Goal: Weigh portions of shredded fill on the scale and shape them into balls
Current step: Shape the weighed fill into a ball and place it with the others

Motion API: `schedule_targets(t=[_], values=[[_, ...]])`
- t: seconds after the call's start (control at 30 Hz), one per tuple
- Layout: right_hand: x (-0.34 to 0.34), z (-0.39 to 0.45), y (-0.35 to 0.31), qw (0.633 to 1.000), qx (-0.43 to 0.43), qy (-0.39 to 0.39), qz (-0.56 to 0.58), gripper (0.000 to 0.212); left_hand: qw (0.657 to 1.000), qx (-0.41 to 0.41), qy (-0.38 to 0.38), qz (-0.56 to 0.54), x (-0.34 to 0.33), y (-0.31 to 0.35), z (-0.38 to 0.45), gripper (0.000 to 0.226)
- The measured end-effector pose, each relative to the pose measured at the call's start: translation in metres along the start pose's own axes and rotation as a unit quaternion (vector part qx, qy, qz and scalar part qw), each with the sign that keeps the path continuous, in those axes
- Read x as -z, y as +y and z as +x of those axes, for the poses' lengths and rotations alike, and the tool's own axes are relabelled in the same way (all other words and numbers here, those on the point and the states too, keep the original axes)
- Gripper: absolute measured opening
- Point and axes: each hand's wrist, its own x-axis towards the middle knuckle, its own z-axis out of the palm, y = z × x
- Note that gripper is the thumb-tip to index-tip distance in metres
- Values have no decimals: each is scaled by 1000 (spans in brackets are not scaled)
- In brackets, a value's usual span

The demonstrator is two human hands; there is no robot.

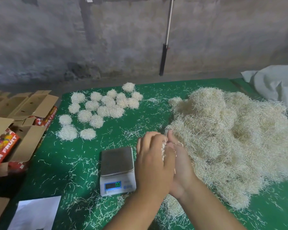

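Note:
A big heap of pale shredded fill (pixel 229 140) covers the right half of the green table (pixel 70 155). Just right of the scale, my left hand (pixel 154 161) and my right hand (pixel 181 166) are cupped palm to palm around a small wad of fill (pixel 164 149), strands poking out between them. The digital scale (pixel 117 170) stands in front of me with a bare steel platform and a lit green display. Several finished fill balls (pixel 100 110) lie grouped at the table's far left.
Open cardboard boxes printed "FRESH FRUIT" (pixel 8 141) stand left of the table. A white sheet (pixel 35 213) lies at the near left corner. Grey cloth (pixel 276 87) is bunched at the far right. Loose strands litter the table. A concrete wall rises behind.

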Motion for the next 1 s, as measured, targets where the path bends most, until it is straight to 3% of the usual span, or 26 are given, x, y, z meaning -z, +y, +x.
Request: schedule_targets(t=[0.17, 0.3, 0.37, 0.43, 0.5, 0.6, 0.67, 0.7, 0.77, 0.83, 0.9, 0.93, 1.0], values=[[-5, -4, 6, 999, -22, 21, 30, 57, 995, 27, 1, 98, -2, -10, -8, 55], [-6, -1, 8, 996, 20, 88, -17, 57, 996, 34, -4, 79, -1, -12, -6, 67], [-6, 1, 6, 993, 44, 105, -34, 52, 998, 50, -20, 26, -1, -12, -7, 67], [-6, 4, 2, 986, 72, 126, -77, 30, 983, 120, -62, -126, 0, -8, -8, 65], [-6, 5, -1, 979, 96, 140, -117, 25, 909, 259, -82, -316, 3, 1, -10, 71], [-2, 6, -8, 967, 119, 162, -155, 34, 720, 468, -125, -497, 8, -7, -9, 65], [8, 7, -10, 952, 147, 162, -212, 43, 631, 517, -191, -547, 15, -17, -7, 65], [15, 8, -10, 940, 165, 158, -254, 57, 596, 525, -222, -566, 18, -22, -7, 70], [25, 7, -7, 911, 189, 158, -331, 85, 560, 511, -278, -590, 22, -28, -8, 67], [32, 5, -2, 881, 206, 147, -401, 86, 589, 482, -298, -576, 22, -33, -10, 59], [40, 4, 5, 853, 204, 134, -462, 75, 634, 452, -308, -547, 19, -43, -16, 66], [43, 5, 9, 846, 196, 129, -478, 70, 656, 444, -308, -527, 17, -48, -18, 74], [52, 7, 15, 848, 177, 120, -486, 64, 688, 451, -289, -489, 16, -58, -21, 111]])
